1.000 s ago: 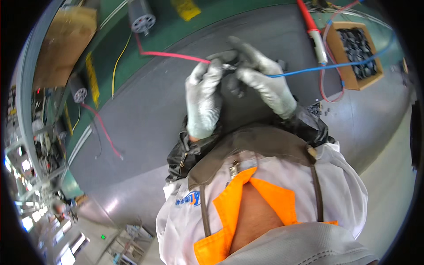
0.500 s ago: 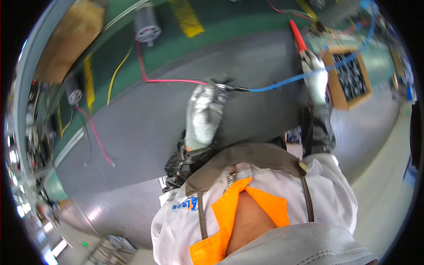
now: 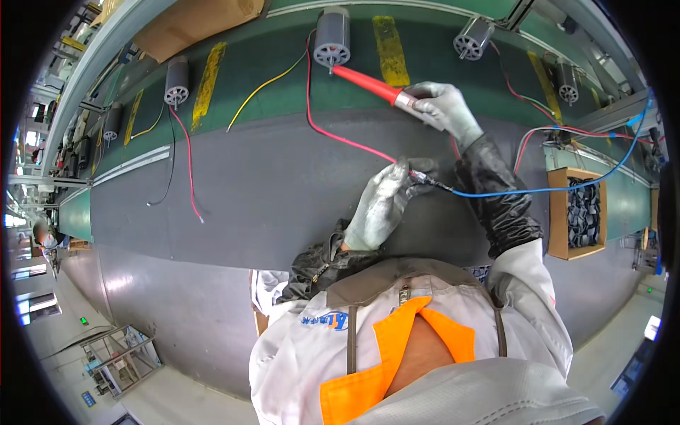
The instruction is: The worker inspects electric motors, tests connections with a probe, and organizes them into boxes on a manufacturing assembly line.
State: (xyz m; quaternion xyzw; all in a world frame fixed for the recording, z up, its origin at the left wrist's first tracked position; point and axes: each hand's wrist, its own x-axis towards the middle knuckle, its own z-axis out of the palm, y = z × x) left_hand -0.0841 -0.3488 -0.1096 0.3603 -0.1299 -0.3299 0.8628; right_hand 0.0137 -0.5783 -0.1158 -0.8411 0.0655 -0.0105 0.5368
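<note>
My gloved left hand (image 3: 377, 209) is closed on the end of a red motor wire (image 3: 340, 138) and a dark metal clip (image 3: 432, 181). A blue cable (image 3: 520, 192) runs off from the clip to the right. My gloved right hand (image 3: 448, 112) grips a red test probe (image 3: 368, 84) by its pale rear part. The probe's narrow tip points left and meets, or nearly meets, the shaft of a grey cylindrical motor (image 3: 332, 39). A yellow wire (image 3: 265, 93) and the red one lead from that motor. Exact contact at the tip is too small to tell.
More motors stand along the green belt (image 3: 283, 85), one to the left (image 3: 176, 81) and one to the right (image 3: 473, 38). A cardboard box (image 3: 559, 219) of dark parts stands at the right. Red and white cables (image 3: 567, 129) hang near it. Brown cardboard (image 3: 202, 28) lies at the far left.
My right hand has swung the probe left, from pointing away at the right to the motor's shaft. My left hand keeps the wire and clip. The view has shifted.
</note>
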